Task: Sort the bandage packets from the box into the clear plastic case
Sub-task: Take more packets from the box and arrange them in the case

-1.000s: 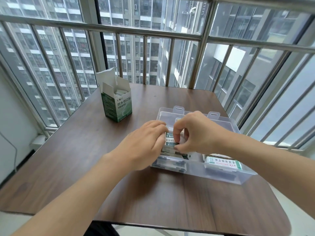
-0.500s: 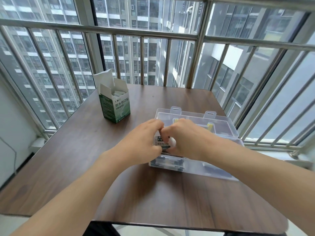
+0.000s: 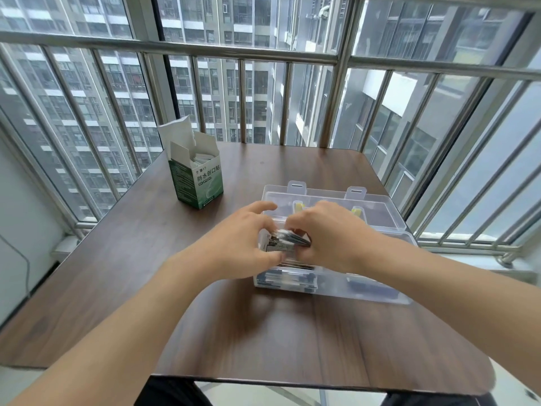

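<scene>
A clear plastic case (image 3: 377, 284) lies open on the table, its lid (image 3: 377, 208) folded back toward the window. My left hand (image 3: 243, 244) and my right hand (image 3: 330, 232) meet over the case's left compartment, both pinching a small stack of bandage packets (image 3: 288, 241) held just above it. More packets (image 3: 292, 275) lie in that compartment beneath the stack. The green and white bandage box (image 3: 200, 183) stands open at the back left of the table, with white packets showing at its top.
The dark wooden table (image 3: 263, 332) has rounded corners; its front edge is close to me. A metal railing (image 3: 263, 54) and windows run behind and to the right of the table. A dark item (image 3: 371, 288) lies in the case's right compartment.
The hands have drawn closer together and lifted the packet stack slightly above the left compartment. My view has tilted, so the case and box sit lower in the picture.
</scene>
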`<action>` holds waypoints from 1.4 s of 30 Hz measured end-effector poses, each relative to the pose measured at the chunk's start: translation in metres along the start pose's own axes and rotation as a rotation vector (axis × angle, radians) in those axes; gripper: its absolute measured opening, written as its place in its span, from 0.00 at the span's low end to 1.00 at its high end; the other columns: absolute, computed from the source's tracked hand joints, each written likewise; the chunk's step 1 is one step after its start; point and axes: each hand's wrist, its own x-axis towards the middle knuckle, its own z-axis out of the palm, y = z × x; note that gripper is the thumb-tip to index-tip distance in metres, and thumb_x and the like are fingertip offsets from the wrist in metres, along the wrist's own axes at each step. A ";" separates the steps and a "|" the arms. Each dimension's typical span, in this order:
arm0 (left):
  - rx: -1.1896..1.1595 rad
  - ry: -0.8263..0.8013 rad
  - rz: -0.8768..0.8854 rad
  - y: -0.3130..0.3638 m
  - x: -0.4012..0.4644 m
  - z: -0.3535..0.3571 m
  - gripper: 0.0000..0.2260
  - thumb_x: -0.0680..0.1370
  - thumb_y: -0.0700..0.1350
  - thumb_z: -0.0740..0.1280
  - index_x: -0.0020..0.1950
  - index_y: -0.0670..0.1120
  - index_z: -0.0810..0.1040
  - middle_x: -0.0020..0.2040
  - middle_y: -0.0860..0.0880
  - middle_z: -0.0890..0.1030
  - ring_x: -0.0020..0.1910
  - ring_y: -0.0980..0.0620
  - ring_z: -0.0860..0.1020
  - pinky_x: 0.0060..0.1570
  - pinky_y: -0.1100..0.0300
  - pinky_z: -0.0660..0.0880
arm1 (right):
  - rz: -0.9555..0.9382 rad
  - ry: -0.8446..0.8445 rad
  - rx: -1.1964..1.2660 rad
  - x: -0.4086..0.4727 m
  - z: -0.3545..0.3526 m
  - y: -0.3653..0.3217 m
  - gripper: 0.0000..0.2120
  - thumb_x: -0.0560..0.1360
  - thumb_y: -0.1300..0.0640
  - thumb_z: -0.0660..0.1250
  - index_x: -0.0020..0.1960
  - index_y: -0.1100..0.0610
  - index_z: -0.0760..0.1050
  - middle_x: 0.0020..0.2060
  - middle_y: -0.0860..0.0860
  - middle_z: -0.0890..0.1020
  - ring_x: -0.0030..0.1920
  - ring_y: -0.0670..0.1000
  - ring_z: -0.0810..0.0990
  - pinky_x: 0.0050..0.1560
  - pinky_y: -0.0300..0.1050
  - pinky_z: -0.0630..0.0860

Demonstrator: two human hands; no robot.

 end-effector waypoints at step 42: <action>0.058 -0.093 -0.007 0.010 0.008 -0.010 0.05 0.70 0.51 0.78 0.44 0.55 0.87 0.69 0.55 0.72 0.52 0.66 0.68 0.56 0.67 0.66 | -0.083 -0.159 0.015 0.001 -0.015 0.014 0.17 0.75 0.49 0.72 0.60 0.45 0.70 0.55 0.42 0.79 0.52 0.52 0.78 0.49 0.52 0.76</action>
